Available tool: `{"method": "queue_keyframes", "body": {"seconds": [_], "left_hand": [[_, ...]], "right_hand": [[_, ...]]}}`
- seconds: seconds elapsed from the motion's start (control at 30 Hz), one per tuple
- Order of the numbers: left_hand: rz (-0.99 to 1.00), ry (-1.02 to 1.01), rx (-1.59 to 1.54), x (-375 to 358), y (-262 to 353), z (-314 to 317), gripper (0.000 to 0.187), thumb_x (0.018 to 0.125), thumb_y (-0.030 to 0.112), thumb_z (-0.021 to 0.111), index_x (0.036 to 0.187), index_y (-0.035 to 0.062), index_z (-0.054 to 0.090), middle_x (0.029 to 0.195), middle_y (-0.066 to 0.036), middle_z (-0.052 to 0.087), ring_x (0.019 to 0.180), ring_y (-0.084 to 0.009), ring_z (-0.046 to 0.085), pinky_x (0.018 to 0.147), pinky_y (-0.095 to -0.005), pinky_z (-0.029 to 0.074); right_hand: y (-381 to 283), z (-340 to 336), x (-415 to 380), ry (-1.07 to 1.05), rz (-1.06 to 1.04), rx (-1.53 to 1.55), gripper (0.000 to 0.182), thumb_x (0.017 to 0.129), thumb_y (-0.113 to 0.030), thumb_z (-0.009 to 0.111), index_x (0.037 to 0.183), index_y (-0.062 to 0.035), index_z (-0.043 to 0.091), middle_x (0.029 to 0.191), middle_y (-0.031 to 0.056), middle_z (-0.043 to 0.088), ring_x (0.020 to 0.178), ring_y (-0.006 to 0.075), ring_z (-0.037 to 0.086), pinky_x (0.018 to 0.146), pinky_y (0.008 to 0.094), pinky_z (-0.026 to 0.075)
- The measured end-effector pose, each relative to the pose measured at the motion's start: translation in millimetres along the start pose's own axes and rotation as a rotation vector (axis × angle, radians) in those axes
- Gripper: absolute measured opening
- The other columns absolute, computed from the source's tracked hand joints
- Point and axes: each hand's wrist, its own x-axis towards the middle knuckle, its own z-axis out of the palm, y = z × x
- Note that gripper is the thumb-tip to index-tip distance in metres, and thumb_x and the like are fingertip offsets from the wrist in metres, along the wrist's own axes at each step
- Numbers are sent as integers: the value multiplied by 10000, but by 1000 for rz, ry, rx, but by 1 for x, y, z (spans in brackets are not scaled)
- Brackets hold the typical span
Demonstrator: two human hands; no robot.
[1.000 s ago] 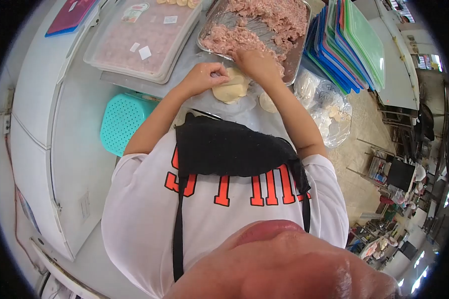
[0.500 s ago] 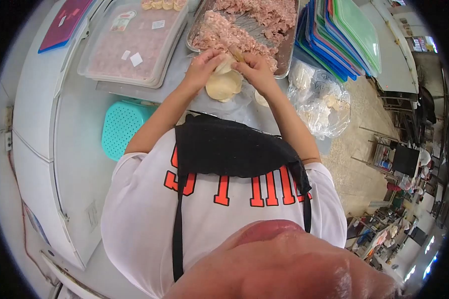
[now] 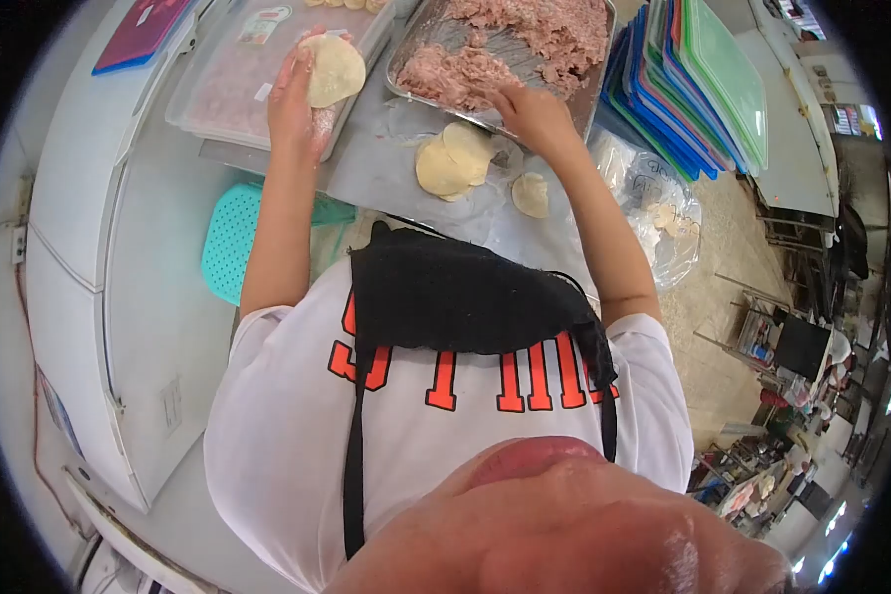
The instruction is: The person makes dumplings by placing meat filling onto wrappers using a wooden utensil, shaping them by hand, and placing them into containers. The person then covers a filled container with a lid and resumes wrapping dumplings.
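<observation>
My left hand [image 3: 294, 99] is raised over the plastic boxes at the upper left and holds a round, pale dough wrapper [image 3: 337, 71]. My right hand [image 3: 535, 114] is at the near edge of the metal tray [image 3: 498, 123], its bent fingers pressed together against the minced meat [image 3: 452, 75]. What those fingers hold, if anything, is too small to tell. Between my hands, a stack of round wrappers [image 3: 453, 161] lies on the metal table, with a smaller dough piece [image 3: 530, 195] to its right.
Lidded plastic boxes [image 3: 230, 74] stand at the upper left, with small filled pieces at their far edge. Colourful plastic lids [image 3: 715, 84] are piled at the upper right. Below them lies a clear bag [image 3: 668, 223] with dough inside. A turquoise basket [image 3: 233, 241] hangs lower left.
My hands have moved apart from above the wrapper stack. The left one went left with a wrapper, and the right one went right to the meat.
</observation>
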Motion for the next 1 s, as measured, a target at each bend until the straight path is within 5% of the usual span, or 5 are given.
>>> {"method": "queue_keyframes", "body": {"seconds": [0.23,0.6,0.7,0.83,1.0], "left_hand": [[-37,98,-299,-2,-16,-13,379,990,185,407,1289,-43,455,1237,-168,557,1153,-289,538,1008,-426,422],[-438,23,-584,27,-81,67,476,992,311,305,1281,-37,455,1301,-199,504,1204,-353,485,1064,-475,347],[-480,-56,-657,42,-70,87,626,973,510,290,1145,-44,525,1062,-180,602,1038,-325,556,968,-479,413],[-471,48,-592,59,-108,64,701,948,565,295,1212,-56,483,1197,-198,548,1130,-343,509,1001,-465,388],[-572,66,-606,36,-82,102,714,913,614,344,1166,-32,515,1215,-199,532,1161,-350,489,1015,-506,364]], "right_hand": [[-13,60,25,10,-93,-149,351,909,-308,489,789,-38,678,837,206,668,807,353,660,710,483,513],[4,26,4,33,217,903,334,921,-313,572,1047,-21,674,757,79,666,653,206,598,622,362,453],[20,35,-8,277,-133,643,316,914,-303,578,1054,-36,674,803,125,673,724,245,629,664,372,466],[14,-46,-41,6,69,55,290,917,-244,554,1131,-75,650,1021,187,651,902,344,629,758,387,490],[19,-33,-38,140,-53,80,253,904,-238,560,1104,-110,647,899,156,652,849,351,619,712,422,491]]}}
